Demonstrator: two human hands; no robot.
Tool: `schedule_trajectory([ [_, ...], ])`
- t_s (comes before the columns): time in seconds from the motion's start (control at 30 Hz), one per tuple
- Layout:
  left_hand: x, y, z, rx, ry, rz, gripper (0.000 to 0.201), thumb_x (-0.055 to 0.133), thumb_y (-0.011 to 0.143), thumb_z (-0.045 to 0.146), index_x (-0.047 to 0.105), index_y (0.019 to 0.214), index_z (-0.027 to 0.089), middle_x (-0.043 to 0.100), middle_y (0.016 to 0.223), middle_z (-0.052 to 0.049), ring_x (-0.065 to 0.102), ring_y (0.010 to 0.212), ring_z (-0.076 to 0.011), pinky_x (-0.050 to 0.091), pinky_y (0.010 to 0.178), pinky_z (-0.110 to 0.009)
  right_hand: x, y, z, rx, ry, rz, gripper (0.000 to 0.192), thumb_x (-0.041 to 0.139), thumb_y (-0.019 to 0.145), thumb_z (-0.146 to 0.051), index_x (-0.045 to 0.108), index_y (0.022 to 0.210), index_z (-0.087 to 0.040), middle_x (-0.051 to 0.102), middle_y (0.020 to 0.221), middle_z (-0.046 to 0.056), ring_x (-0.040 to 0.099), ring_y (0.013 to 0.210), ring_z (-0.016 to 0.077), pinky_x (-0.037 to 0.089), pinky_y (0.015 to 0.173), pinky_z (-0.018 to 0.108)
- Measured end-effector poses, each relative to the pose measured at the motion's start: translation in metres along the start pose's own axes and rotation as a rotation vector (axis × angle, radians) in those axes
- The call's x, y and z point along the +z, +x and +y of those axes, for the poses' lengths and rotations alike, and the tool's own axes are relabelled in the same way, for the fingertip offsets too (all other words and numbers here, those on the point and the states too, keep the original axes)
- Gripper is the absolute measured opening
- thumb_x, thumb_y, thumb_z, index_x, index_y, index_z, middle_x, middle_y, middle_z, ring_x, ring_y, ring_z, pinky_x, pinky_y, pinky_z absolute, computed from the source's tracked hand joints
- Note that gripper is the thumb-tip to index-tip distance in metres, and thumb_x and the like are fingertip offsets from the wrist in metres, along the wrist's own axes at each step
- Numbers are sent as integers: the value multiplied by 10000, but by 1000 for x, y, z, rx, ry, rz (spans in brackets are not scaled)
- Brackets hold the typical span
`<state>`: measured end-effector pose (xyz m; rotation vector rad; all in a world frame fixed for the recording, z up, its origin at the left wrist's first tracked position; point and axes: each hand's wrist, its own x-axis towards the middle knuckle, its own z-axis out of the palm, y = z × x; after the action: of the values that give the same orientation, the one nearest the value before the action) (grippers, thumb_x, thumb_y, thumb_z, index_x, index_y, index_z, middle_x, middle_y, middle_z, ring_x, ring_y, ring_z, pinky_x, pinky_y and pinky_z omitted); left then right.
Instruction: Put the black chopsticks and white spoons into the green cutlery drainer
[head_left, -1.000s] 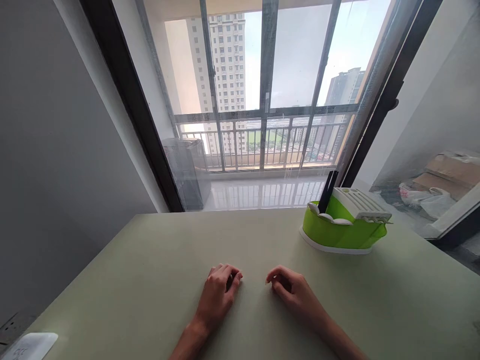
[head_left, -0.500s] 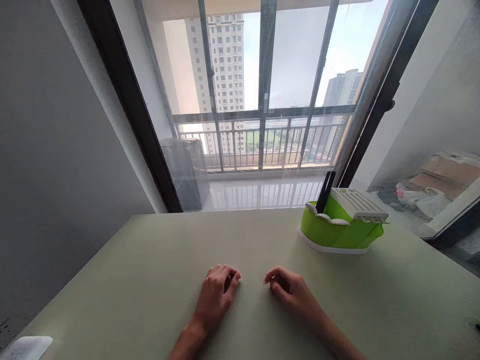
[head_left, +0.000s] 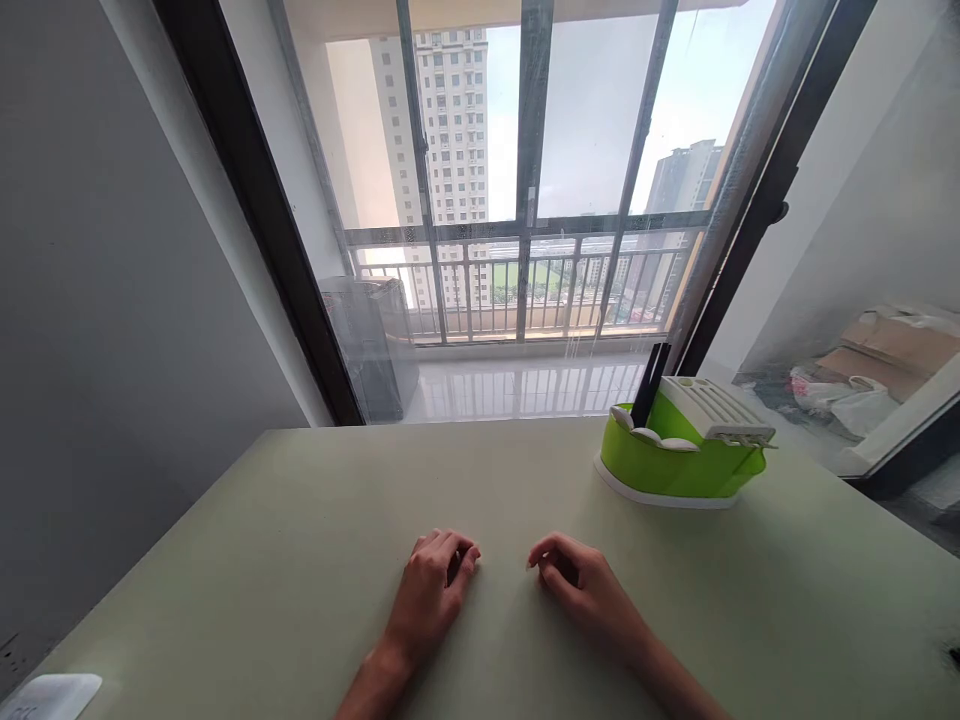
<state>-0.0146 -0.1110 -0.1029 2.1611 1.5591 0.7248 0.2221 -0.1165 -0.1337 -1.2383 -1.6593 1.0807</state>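
Note:
My left hand rests on the pale green tabletop, its fingers curled loosely and the thumb tip meeting the index finger. Across a short gap, my right hand lies on the same surface with its fingers bent inward and the thumb tucked near them. Nothing shows in the hollow of either hand. Beyond the right hand stands a green and white holder with a slotted white top. Two black sticks lean upright in it. Neither hand touches the holder.
At the lower left corner sits a white object, partly cut off. Past the table's far edge are glass doors with dark frames, a balcony railing and a grey covered box. Cardboard and bags lie at the right.

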Motion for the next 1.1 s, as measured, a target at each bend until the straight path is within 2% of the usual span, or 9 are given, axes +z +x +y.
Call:
schedule_trajectory([
  [0.37, -1, 0, 1, -2, -7, -4, 338, 418, 1027, 414, 658, 869, 237, 742, 921, -49, 642, 898, -250, 442, 925, -425, 0, 0, -1, 4, 4, -12, 214, 499, 889, -290, 690, 890, -195, 535, 688, -23, 438, 629, 151, 327, 600, 266],
  [1.1, -2, 0, 3, -7, 1, -12, 366, 391, 1031, 425, 656, 870, 231, 730, 920, -54, 626, 899, -252, 445, 906, -423, 0, 0, -1, -9, 3, 1, 223, 495, 891, -274, 704, 893, -196, 585, 702, -13, 465, 637, 155, 351, 608, 262],
])
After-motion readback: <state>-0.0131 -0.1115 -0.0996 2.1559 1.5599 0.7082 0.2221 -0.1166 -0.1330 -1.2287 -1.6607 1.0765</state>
